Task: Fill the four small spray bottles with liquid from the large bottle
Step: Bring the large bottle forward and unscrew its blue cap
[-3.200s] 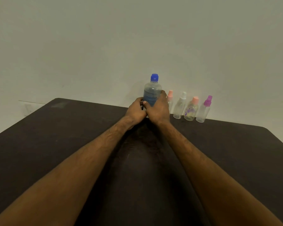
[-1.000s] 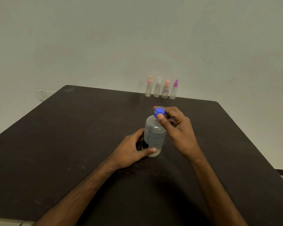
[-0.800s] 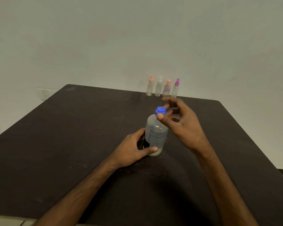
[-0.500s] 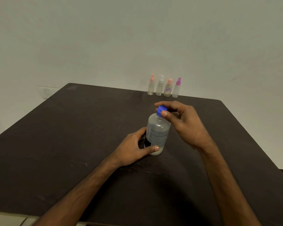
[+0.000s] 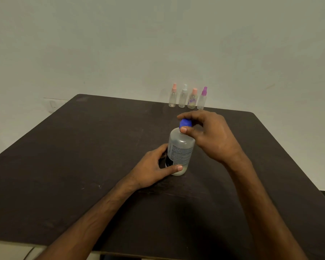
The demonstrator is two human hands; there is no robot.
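The large clear bottle point(image 5: 180, 149) stands upright in the middle of the dark table point(image 5: 83, 156). My left hand point(image 5: 154, 169) wraps around its lower part. My right hand point(image 5: 208, 136) pinches its blue cap point(image 5: 185, 122) between thumb and fingers. At the table's far edge, against the wall, stand the small spray bottles in a row: a pink-topped one point(image 5: 172, 96), a white-topped one point(image 5: 183, 97), a peach-topped one point(image 5: 192, 99) and a purple-topped one point(image 5: 202, 99). All keep their tops on.
A pale wall point(image 5: 158, 44) rises right behind the table. A wall socket point(image 5: 52, 105) shows at the far left, past the table's corner. The table's right edge runs diagonally near my right forearm.
I drew the large bottle from the far edge toward the table's middle. In the last second my right-hand fingers shifted around the blue cap while the left hand kept its hold.
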